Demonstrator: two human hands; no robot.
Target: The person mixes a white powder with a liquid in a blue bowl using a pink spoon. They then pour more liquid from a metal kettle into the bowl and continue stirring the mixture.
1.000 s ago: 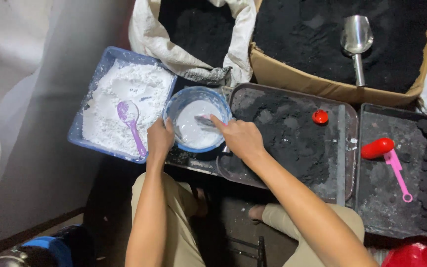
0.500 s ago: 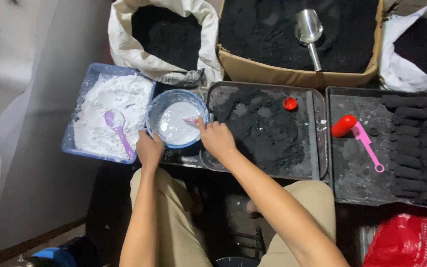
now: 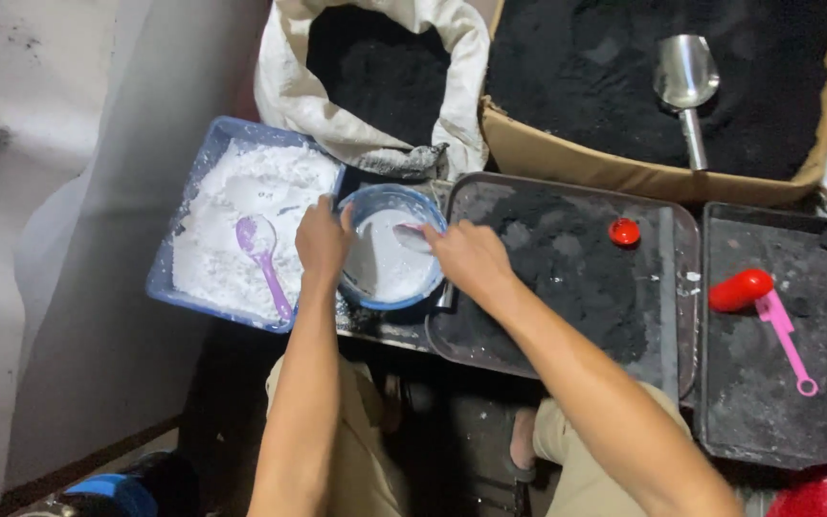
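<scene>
A blue bowl (image 3: pixel 380 203) holding white paste sits between a blue tray of white powder (image 3: pixel 211 152) and a metal tray of black powder (image 3: pixel 667 287). My left hand (image 3: pixel 323 239) grips the bowl's left rim. My right hand (image 3: pixel 466 257) rests at the bowl's right rim and holds a spoon (image 3: pixel 412 236) whose tip lies in the white paste. A purple spoon (image 3: pixel 262 249) lies in the white powder just left of my left hand.
A white sack (image 3: pixel 375 67) and a cardboard box (image 3: pixel 643 174) of black powder stand behind, a metal scoop (image 3: pixel 687 86) in the box. A red cap (image 3: pixel 623 232) lies on the metal tray. A second tray at right (image 3: pixel 748 421) holds a red cylinder (image 3: pixel 739 289) and pink spoon (image 3: pixel 787 343).
The view has shifted, so everything sits a little differently in frame. Both hands stay at the bowl, and the right hand with the spoon has moved slightly inside it.
</scene>
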